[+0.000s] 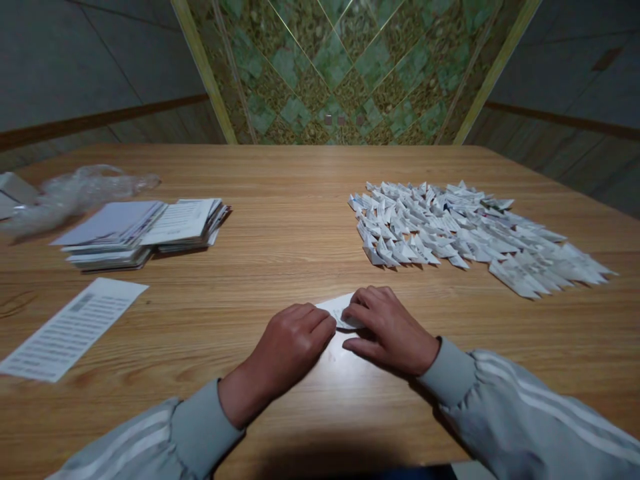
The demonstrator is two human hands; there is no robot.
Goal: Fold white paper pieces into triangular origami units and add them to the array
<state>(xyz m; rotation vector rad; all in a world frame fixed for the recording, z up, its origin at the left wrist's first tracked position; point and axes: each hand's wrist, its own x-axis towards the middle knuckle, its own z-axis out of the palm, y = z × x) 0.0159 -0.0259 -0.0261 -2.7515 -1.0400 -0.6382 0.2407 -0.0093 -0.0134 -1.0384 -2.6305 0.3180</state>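
Observation:
A small white piece of paper (336,305), partly folded, lies on the table in front of me between my two hands. My left hand (299,337) is closed at its left side, the fingers curled and pressing on its edge. From the right, my right hand (387,331) bends its fingers over the paper and grips its right part, while the thumb rests apart, lower down. Both hands hide much of the paper, so its full shape is unclear. Beyond my right hand, many small folded paper pieces (430,230) with pointed ends stand in close rows.
A stack of paper sheets (110,227) and a second stack of printed sheets (183,223) sit at the left. Nearer lies a single printed sheet (75,327). Crumpled clear plastic (85,190) and a white box (15,191) are at the far left of the wooden table (280,173).

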